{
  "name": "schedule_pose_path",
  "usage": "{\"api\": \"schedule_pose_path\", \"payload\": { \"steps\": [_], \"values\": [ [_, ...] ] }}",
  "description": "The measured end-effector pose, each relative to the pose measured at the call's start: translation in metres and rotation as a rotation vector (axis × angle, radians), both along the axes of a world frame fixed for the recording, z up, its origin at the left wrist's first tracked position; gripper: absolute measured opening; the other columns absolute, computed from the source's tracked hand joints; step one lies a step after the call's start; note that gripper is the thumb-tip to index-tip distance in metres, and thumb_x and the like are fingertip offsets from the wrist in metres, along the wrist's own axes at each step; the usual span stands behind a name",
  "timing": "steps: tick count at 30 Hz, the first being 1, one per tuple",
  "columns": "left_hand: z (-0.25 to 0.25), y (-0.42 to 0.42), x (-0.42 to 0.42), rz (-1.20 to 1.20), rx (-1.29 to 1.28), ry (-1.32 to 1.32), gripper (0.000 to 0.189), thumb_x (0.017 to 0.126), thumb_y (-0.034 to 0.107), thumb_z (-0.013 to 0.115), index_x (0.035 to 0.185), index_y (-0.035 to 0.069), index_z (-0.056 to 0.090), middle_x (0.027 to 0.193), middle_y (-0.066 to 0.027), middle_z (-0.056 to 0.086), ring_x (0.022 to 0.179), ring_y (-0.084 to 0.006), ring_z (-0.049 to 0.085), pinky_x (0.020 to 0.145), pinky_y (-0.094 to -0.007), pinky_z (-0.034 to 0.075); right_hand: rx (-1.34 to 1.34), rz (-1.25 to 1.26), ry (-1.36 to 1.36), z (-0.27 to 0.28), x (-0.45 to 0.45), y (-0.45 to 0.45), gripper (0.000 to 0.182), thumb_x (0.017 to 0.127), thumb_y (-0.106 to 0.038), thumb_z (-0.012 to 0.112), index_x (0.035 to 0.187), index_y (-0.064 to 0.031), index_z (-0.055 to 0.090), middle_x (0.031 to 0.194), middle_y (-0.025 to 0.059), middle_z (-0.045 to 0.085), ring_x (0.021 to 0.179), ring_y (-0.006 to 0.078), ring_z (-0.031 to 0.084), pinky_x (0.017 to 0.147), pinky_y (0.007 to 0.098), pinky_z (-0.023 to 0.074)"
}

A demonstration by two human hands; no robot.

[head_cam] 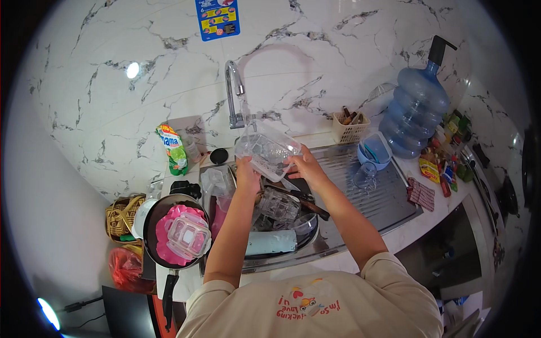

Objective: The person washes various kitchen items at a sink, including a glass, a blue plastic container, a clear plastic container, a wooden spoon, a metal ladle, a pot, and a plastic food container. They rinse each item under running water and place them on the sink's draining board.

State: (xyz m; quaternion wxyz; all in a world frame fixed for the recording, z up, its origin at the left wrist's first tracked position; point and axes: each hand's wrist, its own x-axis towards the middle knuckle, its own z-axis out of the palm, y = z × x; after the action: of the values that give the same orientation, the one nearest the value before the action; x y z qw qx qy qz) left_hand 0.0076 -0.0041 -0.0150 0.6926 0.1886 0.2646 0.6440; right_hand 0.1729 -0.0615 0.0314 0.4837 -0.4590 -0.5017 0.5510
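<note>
Both my hands hold a clear plastic container (274,148) under the running chrome faucet (233,91). My left hand (248,174) grips its near left edge, and my right hand (307,168) has its right end. Water falls from the spout into the container. Below my hands, the steel sink (315,241) is piled with a glass mug (279,205), dark-handled utensils (310,207), a clear bowl (305,224) and a pale blue item (272,242). Another clear plastic container (217,181) lies at the sink's left side.
Left of the sink, a frying pan (148,236) holds a pink scalloped dish and a lidded container. A green detergent pouch (173,150) stands behind. On the right are a drainboard (338,169) with a glass (364,175), a blue tub (382,156), a utensil basket (350,132) and a large water bottle (416,110).
</note>
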Motion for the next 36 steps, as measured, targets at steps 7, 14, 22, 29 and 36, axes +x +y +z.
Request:
{"api": "schedule_pose_path", "payload": {
  "steps": [7, 14, 22, 29, 36],
  "values": [
    [0.004, -0.005, -0.009, -0.183, -0.063, 0.105, 0.027, 0.079, 0.009, 0.031, 0.103, -0.002, 0.037, 0.101, -0.0143, 0.047, 0.092, -0.0262, 0.049, 0.078, -0.0384, 0.042, 0.145, -0.113, -0.212, 0.008, 0.002, -0.010, 0.055, 0.073, -0.019, 0.054, 0.121, -0.0111, 0.027, 0.087, 0.0098, 0.054, 0.071, 0.0151, 0.054, 0.060, 0.0261, 0.0450],
    [0.000, -0.004, -0.011, -0.268, -0.048, 0.154, 0.022, 0.081, 0.010, 0.033, 0.102, 0.004, 0.037, 0.100, -0.0122, 0.049, 0.085, -0.0247, 0.052, 0.072, -0.0356, 0.045, 0.494, -0.206, -0.558, 0.019, 0.003, -0.022, 0.056, 0.067, -0.017, 0.060, 0.117, -0.0142, 0.036, 0.086, 0.0095, 0.053, 0.071, 0.0141, 0.054, 0.059, 0.0260, 0.0453],
    [-0.010, 0.002, -0.007, -0.259, -0.157, 0.163, 0.035, 0.078, 0.019, 0.043, 0.110, 0.007, 0.034, 0.106, -0.0129, 0.044, 0.087, -0.0263, 0.048, 0.074, -0.0403, 0.041, 0.670, -0.327, -0.796, 0.014, 0.025, -0.040, 0.057, 0.064, -0.026, 0.061, 0.116, -0.0180, 0.038, 0.088, 0.0096, 0.055, 0.073, 0.0240, 0.055, 0.064, 0.0305, 0.0443],
    [-0.013, -0.003, -0.014, -0.273, -0.114, 0.186, 0.051, 0.077, 0.021, 0.046, 0.122, 0.007, 0.024, 0.120, -0.0141, 0.033, 0.108, -0.0286, 0.035, 0.087, -0.0406, 0.033, 0.686, -0.534, -0.764, -0.030, 0.053, -0.061, 0.055, 0.068, -0.020, 0.060, 0.117, -0.0135, 0.034, 0.093, 0.0106, 0.054, 0.077, 0.0216, 0.055, 0.060, 0.0293, 0.0443],
    [-0.010, -0.014, -0.009, -0.239, -0.128, 0.232, 0.046, 0.080, 0.022, 0.040, 0.121, 0.007, 0.025, 0.119, -0.0137, 0.034, 0.107, -0.0280, 0.036, 0.086, -0.0397, 0.033, -0.263, -0.748, 0.364, -0.101, 0.105, -0.049, 0.062, 0.072, -0.025, 0.058, 0.121, -0.0129, 0.022, 0.101, 0.0142, 0.044, 0.073, 0.0221, 0.053, 0.056, 0.0312, 0.0463]
  ]
}}
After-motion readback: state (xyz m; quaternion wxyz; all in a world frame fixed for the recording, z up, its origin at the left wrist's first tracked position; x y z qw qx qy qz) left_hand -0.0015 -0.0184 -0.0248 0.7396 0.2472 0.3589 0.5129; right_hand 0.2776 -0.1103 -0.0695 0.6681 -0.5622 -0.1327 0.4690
